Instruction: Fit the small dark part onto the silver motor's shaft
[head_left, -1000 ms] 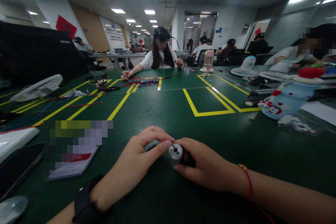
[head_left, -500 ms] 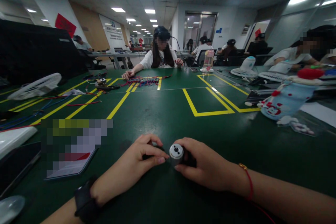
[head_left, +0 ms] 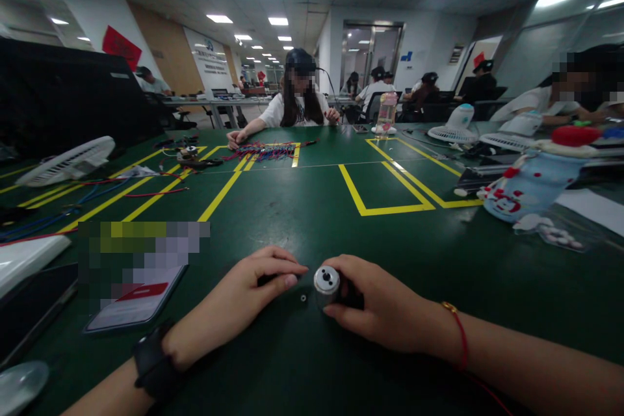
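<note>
Sitting at left, a white fan; the left hand, grip loosely curled, contents unclear; a tiny ring on the green worktop, just beside a metal cylinder; the right hand, grip wrapped round it; farther right, a light-blue cup.

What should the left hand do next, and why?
Perhaps the left hand could pinch up the tiny ring: it lies loose on the table, close to that hand's fingertips, while the right hand holds the cylinder right beside it.
</note>
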{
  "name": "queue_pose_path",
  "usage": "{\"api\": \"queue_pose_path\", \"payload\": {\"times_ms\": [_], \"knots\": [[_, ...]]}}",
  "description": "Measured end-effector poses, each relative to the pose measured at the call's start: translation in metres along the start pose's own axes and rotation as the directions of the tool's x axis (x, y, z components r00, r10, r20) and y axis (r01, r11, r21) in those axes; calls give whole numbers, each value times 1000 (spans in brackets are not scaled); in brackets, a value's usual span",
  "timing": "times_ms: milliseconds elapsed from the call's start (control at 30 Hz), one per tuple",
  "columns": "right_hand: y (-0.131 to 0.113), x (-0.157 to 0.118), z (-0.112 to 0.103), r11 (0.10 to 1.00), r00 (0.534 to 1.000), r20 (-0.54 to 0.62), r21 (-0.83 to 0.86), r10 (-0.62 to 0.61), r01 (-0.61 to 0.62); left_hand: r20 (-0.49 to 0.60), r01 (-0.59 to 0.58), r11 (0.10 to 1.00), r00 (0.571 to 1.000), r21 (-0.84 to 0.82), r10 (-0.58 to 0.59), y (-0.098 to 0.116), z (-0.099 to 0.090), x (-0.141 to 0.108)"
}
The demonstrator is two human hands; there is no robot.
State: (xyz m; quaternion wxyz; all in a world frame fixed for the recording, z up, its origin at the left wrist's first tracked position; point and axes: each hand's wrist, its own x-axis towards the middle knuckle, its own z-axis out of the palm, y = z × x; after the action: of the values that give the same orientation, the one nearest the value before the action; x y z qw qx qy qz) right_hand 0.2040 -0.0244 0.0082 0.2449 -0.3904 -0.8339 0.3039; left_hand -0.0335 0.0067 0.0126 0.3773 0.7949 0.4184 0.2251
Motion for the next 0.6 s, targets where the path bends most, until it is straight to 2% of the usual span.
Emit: {"api": "queue_pose_path", "payload": {"times_ms": [133,233,333,400,467,600], "knots": [[0,0,-1,1000,1000,-3,0,-1,1,-204,138,976,964,-169,-172,-7,-1,2],[-1,0,-1,1000,1000,2,16,0,0,-264,137,937,937,-321,-227,-13,0,3],[-2,0,-1,1000,1000,0,23,7,-7,-292,129,905,920,-406,-263,-16,1,4],[-3,0,-1,1000,1000,-4,17,16,-16,-294,147,911,916,-385,-272,-16,0,4],[-3,0,-1,1000,1000,-7,12,21,-21,-271,159,945,932,-285,-239,-16,-1,4],[-3,1,0,1000,1000,-5,20,13,-13,-156,24,1000,987,-11,-25,-12,-1,2]]}}
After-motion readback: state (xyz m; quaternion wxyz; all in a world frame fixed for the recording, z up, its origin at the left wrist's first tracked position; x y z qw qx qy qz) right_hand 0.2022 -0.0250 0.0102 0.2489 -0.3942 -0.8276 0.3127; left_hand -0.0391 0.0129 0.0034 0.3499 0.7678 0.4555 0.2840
